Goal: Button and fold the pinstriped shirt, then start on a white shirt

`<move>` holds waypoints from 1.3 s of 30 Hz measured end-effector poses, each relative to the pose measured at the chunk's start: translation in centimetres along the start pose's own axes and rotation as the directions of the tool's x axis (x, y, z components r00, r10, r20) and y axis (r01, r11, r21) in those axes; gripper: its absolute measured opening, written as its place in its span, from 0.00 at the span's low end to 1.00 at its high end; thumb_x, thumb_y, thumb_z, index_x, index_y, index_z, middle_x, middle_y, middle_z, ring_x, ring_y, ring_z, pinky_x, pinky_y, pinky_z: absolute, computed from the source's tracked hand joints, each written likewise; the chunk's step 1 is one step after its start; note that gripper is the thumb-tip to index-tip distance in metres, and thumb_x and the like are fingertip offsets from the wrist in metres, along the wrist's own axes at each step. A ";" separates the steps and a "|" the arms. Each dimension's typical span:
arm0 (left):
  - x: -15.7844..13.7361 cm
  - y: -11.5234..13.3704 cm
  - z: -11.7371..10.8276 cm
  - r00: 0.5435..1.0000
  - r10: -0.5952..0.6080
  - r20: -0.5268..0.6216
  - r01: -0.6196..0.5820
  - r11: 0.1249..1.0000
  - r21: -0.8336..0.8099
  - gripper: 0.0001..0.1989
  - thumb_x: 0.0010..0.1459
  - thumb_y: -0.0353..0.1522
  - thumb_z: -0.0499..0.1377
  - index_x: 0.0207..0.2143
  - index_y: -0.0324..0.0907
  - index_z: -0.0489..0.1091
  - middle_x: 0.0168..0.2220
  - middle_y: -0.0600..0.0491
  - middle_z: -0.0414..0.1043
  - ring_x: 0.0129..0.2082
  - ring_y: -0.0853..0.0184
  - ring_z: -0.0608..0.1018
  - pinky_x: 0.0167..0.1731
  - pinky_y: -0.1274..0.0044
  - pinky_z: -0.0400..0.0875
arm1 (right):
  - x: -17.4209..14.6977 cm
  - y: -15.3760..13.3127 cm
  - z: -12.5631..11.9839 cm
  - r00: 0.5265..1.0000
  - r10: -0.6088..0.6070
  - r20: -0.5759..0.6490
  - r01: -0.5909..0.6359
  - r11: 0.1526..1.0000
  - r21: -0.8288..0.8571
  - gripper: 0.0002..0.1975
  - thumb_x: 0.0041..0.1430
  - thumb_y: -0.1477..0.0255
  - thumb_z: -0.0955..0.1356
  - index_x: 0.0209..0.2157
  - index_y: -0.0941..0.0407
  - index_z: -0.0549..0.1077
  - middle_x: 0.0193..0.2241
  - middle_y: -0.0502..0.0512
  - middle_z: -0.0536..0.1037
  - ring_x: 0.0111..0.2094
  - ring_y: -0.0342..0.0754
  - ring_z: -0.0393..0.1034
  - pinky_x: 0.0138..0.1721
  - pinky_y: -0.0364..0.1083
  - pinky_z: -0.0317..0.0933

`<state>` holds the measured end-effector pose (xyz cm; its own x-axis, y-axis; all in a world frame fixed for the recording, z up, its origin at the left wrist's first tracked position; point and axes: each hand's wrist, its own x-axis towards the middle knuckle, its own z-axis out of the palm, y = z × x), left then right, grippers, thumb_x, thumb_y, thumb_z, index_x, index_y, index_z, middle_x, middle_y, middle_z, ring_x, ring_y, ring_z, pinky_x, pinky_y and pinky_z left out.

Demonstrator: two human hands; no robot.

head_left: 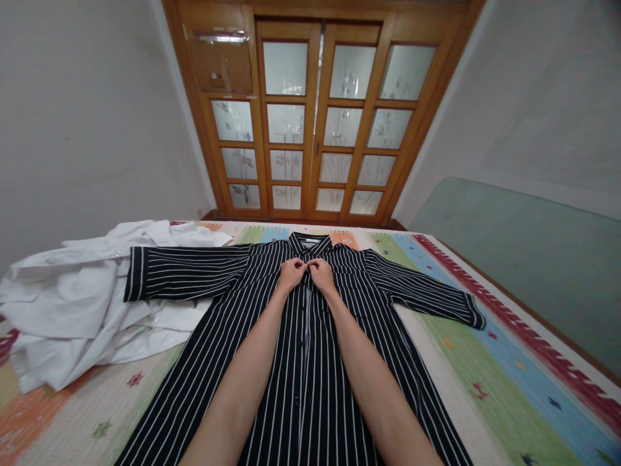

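Observation:
A black shirt with white stripes (286, 362) lies spread face up, its collar at the far end and both sleeves stretched out sideways. Just below the collar, my left hand (292, 273) pinches the front edge of the shirt. Right beside it, my right hand (321, 274) is closed in a pinch on the same front placket, the fingertips of both hands nearly touching. Whether a button sits between the fingers is too small to see. Lower down, the placket runs toward me with its two front edges slightly apart.
White crumpled garments (72, 304) are heaped at the left, partly under the shirt's left-hand sleeve. Beneath everything lies a colourful patterned cover (456, 349). A pale green headboard-like panel (524, 252) stands along the right. Wooden glazed doors (310, 123) close off the far side.

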<state>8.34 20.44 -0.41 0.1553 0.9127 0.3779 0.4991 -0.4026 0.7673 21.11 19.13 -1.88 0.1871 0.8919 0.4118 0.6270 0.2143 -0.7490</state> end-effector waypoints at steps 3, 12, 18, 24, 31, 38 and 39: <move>0.0 -0.1 0.0 1.000 -0.001 0.001 0.001 1.000 0.005 0.05 0.53 0.26 0.60 0.25 0.39 0.73 0.27 0.52 0.77 0.29 0.69 0.77 0.34 0.78 0.69 | 0.0 0.1 0.1 1.000 -0.004 -0.011 0.004 1.000 -0.007 0.11 0.53 0.81 0.62 0.29 0.58 0.76 0.33 0.56 0.77 0.38 0.50 0.70 0.45 0.47 0.63; 0.0 0.1 0.1 1.000 -0.008 -0.016 0.008 1.000 0.008 0.06 0.52 0.25 0.58 0.23 0.39 0.71 0.26 0.54 0.75 0.28 0.70 0.75 0.33 0.79 0.67 | 0.0 0.3 0.3 0.999 -0.034 -0.025 0.033 0.999 -0.008 0.09 0.52 0.80 0.64 0.29 0.58 0.76 0.32 0.55 0.77 0.36 0.49 0.71 0.42 0.46 0.64; 0.0 0.3 -0.1 0.999 -0.026 -0.031 0.026 1.000 0.006 0.06 0.51 0.24 0.58 0.22 0.39 0.70 0.25 0.55 0.73 0.27 0.70 0.74 0.32 0.79 0.66 | 0.0 0.2 0.3 0.998 -0.051 -0.028 0.050 0.999 -0.006 0.08 0.53 0.79 0.64 0.29 0.57 0.76 0.32 0.55 0.77 0.36 0.48 0.71 0.42 0.45 0.64; -0.1 0.4 -0.2 0.998 -0.038 -0.042 0.037 0.999 -0.009 0.06 0.50 0.25 0.58 0.21 0.39 0.69 0.25 0.55 0.73 0.27 0.70 0.74 0.31 0.79 0.65 | -0.1 0.1 0.1 0.998 -0.057 -0.028 0.057 0.998 -0.005 0.07 0.52 0.79 0.66 0.29 0.57 0.76 0.31 0.53 0.77 0.34 0.48 0.71 0.41 0.45 0.65; 0.0 0.3 -0.1 0.997 -0.037 -0.062 0.035 0.999 -0.034 0.07 0.49 0.25 0.58 0.21 0.40 0.68 0.24 0.56 0.72 0.26 0.70 0.73 0.31 0.79 0.65 | -0.2 0.2 0.2 0.998 -0.050 -0.037 0.049 0.999 -0.010 0.04 0.53 0.77 0.68 0.30 0.57 0.76 0.31 0.54 0.76 0.32 0.48 0.70 0.39 0.46 0.65; 0.0 0.3 0.1 0.998 -0.004 -0.069 -0.001 0.998 -0.065 0.07 0.49 0.25 0.57 0.21 0.41 0.66 0.23 0.56 0.71 0.27 0.70 0.74 0.32 0.79 0.66 | -0.3 0.2 0.1 0.995 -0.084 -0.046 0.082 0.996 -0.034 0.07 0.53 0.79 0.68 0.34 0.57 0.76 0.31 0.53 0.74 0.32 0.47 0.69 0.39 0.44 0.63; -0.1 0.2 0.1 0.998 0.002 -0.068 -0.007 0.997 -0.071 0.06 0.50 0.25 0.57 0.22 0.41 0.65 0.24 0.56 0.71 0.27 0.70 0.74 0.32 0.79 0.66 | -0.3 0.1 0.0 0.995 -0.089 -0.044 0.087 0.995 -0.047 0.07 0.54 0.78 0.68 0.35 0.57 0.76 0.31 0.53 0.74 0.31 0.47 0.68 0.39 0.44 0.63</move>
<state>8.55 20.31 -0.35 0.0980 0.9051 0.4138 0.4361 -0.4128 0.7996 21.11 18.90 -2.09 0.1635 0.8506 0.4997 0.6759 0.2724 -0.6848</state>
